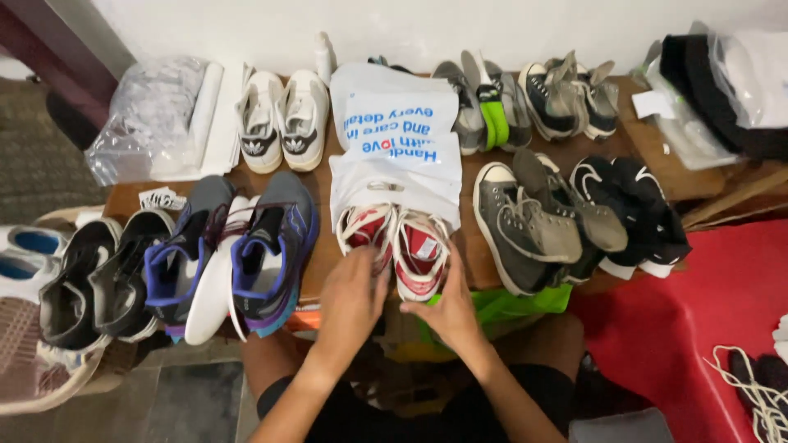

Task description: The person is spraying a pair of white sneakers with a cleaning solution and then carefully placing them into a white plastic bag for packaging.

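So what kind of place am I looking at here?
Probably a shoe cleaning or resale workspace, not a shop floor. Many pairs sit in rows on a low wooden table; both hands, left hand and right hand, touch red-and-white sneakers half inside a white plastic bag; loose laces lie nearby.
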